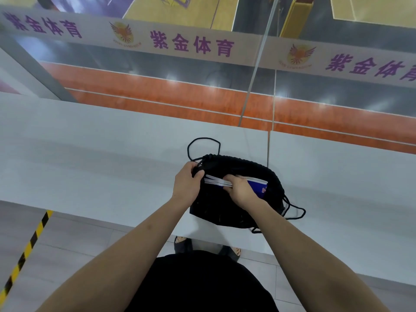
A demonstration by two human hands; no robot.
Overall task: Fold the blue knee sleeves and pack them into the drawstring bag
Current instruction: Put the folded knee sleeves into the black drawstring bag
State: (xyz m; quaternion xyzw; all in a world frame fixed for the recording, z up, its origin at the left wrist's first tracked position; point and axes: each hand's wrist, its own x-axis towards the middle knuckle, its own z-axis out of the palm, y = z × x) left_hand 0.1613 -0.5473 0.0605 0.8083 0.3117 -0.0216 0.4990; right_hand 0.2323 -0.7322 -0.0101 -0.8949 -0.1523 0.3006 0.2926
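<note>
A black drawstring bag (225,206) lies on the white ledge (90,154), its mouth facing left and away from me. Folded blue knee sleeves (258,188) with white edges sit partly inside the mouth. My left hand (188,183) grips the bag's rim at the left corner of the opening. My right hand (239,190) holds the folded sleeves, fingers curled over their near edge, half inside the bag. A black cord loop (203,143) lies on the ledge beyond the bag.
More cord (297,212) trails off the bag's right side. A seam (268,147) splits the ledge just right of the bag. Behind the ledge stands a glass barrier with a white banner (191,43). My sandalled feet (182,244) stand on grey tiles below.
</note>
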